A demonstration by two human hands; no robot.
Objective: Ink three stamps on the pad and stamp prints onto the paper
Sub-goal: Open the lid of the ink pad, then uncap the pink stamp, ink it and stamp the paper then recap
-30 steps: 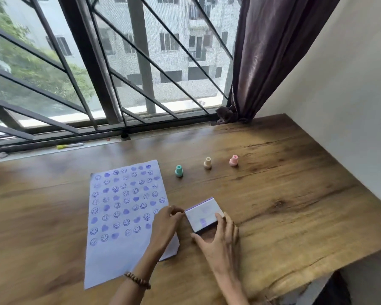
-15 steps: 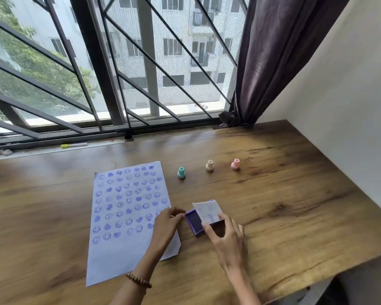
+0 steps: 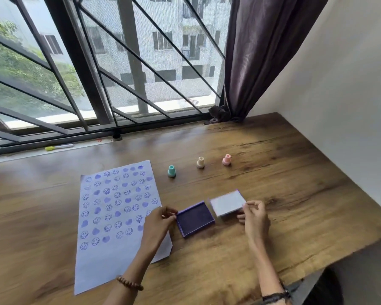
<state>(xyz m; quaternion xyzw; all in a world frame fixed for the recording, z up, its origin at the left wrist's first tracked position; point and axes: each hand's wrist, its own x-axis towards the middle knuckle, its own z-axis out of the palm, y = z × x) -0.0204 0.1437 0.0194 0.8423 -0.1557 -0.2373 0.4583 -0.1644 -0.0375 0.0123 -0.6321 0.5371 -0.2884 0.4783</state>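
Ink pad uncovered, your left hand pinching it | right hand fingers clamped on lid | paper mostly printed | three stamps untouched on the bench

No legible text, brand or nos. anywhere. Paper bears only purple smiley and heart prints, no lettering.

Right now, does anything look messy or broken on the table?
Nothing looks broken or spilled. The paper lies a bit crooked, its near corner under the left hand. The right hand holds the ink pad's lid beside the open ink pad.
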